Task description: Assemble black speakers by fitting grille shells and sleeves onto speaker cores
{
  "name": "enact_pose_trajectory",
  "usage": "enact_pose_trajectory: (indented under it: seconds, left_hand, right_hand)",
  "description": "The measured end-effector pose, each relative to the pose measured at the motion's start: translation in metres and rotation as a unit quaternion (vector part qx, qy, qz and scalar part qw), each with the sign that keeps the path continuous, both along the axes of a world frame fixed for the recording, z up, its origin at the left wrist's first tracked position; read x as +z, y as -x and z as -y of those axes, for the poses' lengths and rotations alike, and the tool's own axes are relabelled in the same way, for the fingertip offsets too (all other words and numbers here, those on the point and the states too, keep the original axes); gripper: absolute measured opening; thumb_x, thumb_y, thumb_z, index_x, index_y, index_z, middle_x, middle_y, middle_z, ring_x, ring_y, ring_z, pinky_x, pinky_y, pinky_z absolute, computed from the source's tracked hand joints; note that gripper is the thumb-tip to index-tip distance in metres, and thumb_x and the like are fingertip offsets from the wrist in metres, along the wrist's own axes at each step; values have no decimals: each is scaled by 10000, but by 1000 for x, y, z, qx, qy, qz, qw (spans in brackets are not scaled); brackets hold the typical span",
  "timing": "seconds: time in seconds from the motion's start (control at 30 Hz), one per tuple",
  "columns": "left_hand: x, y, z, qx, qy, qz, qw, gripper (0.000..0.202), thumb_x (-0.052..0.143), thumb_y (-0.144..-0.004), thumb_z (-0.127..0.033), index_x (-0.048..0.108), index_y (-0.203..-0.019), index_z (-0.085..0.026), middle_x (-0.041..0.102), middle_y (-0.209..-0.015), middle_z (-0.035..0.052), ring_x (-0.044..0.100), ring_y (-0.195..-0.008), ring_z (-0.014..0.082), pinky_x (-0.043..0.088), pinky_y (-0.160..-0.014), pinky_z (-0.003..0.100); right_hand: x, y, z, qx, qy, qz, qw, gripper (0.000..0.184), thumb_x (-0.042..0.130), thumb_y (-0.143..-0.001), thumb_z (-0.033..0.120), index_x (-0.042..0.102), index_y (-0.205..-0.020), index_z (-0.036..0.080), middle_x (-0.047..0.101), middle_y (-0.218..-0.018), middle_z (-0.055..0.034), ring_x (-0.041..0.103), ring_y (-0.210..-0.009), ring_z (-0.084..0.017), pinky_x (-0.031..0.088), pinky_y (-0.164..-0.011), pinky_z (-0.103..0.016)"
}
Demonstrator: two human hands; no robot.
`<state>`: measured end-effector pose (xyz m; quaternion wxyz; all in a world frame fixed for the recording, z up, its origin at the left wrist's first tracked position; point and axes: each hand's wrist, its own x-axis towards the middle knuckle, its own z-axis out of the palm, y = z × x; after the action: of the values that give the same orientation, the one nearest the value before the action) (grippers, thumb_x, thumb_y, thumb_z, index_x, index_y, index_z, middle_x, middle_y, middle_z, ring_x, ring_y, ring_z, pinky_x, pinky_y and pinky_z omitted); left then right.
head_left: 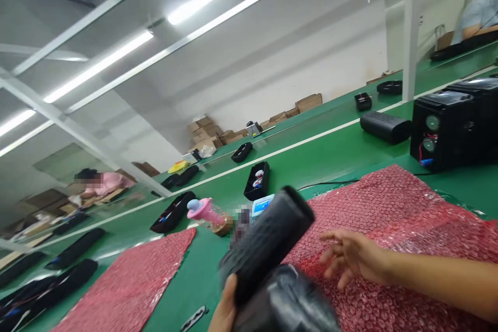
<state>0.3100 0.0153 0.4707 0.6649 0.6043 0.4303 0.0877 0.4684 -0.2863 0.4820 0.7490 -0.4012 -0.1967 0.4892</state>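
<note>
My left hand [225, 307] grips a black speaker housing [268, 238] with a textured side, tilted up to the right; its thumb shows on the near end. Just below it is a shiny dark object [301, 303], blurred, and I cannot tell whether the hand holds it too. My right hand [350, 257] is empty with fingers spread, over the red bubble wrap [373, 202] and apart from the housing. Behind the housing stand a small device with a blue screen [261, 207] and a pink-lidded bottle [210, 215].
Another red bubble wrap sheet [132, 275] lies to the left. Open black housings [257, 180] with wired parts sit along the green bench [311, 158]. Black boxes with round drivers [447, 124] stand at right. A small metal-looking piece [193, 319] lies nearby. Two other people work farther off.
</note>
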Motion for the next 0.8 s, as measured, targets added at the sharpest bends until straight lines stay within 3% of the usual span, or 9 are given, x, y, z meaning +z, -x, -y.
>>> enact_pose_trajectory:
  seconds: [0.07,0.13,0.23,0.33,0.43,0.5,0.63,0.7,0.8]
  left_hand:
    - [15,-41,24,-159,0,4,987,715,592,-737,-645,535,-1277,-181,647,-1170,112,562,-1144,338,489,-913,461]
    - [26,-81,45,-301,-103,3,948,778,467,-786,-696,448,-1346,-156,591,-1264,122,509,-1216,315,422,-1002,459]
    - [35,-126,68,-405,-185,-4,895,785,456,-785,-706,459,-1328,-140,552,-1313,120,469,-1258,283,344,-1072,414]
    - [39,-159,78,-476,-237,-33,846,751,449,-784,-702,531,-1258,-125,583,-1272,123,529,-1188,279,376,-1036,389]
    - [44,-189,80,-537,-310,-71,781,705,451,-771,-694,621,-1117,-103,681,-1063,126,624,-978,288,464,-891,387]
    - [50,-210,80,-568,-355,-93,737,629,468,-771,-656,658,-1028,-114,702,-923,97,639,-830,266,486,-777,362]
    - [61,-242,87,-565,-461,-113,675,422,529,-779,-488,665,-991,-149,681,-953,103,613,-897,284,442,-834,382]
    - [65,-241,99,-545,-513,-110,654,388,515,-797,-412,651,-1010,-118,654,-1002,168,575,-996,344,387,-909,468]
    - [67,-211,125,-561,-548,-73,616,382,509,-813,-377,632,-1060,-114,606,-1110,206,510,-1103,366,310,-984,528]
  right_hand:
    - [-1,-14,16,-106,21,-98,989,567,331,-777,681,443,-1092,222,612,-863,-46,606,-757,-203,489,-644,-345]
    - [-6,-26,33,-155,57,-124,979,563,278,-799,677,449,-1074,217,610,-782,-36,605,-699,-212,495,-629,-374]
    - [-19,-35,54,-185,138,-95,968,600,526,-680,631,453,-1103,213,639,-770,-47,621,-670,-252,468,-539,-349]
    - [-24,-42,67,-261,165,-55,949,643,724,-532,423,473,-1086,213,672,-868,-52,641,-786,-253,482,-623,-328]
    - [-13,-57,81,-368,136,-7,920,566,743,-502,357,524,-992,176,678,-914,-65,630,-871,-250,481,-767,-328]
    - [-3,-70,94,-426,133,13,895,530,738,-505,370,547,-954,161,680,-898,-76,628,-838,-260,479,-760,-345]
    - [8,-85,113,-494,146,6,857,542,729,-540,422,549,-990,180,670,-973,-65,615,-911,-257,475,-781,-327]
    - [8,-83,119,-521,157,-1,839,567,734,-546,435,540,-1021,194,651,-1055,-63,601,-974,-253,480,-790,-307]
    - [7,-75,132,-529,184,-26,828,557,715,-579,462,540,-1031,187,644,-1065,-87,613,-946,-259,506,-732,-310]
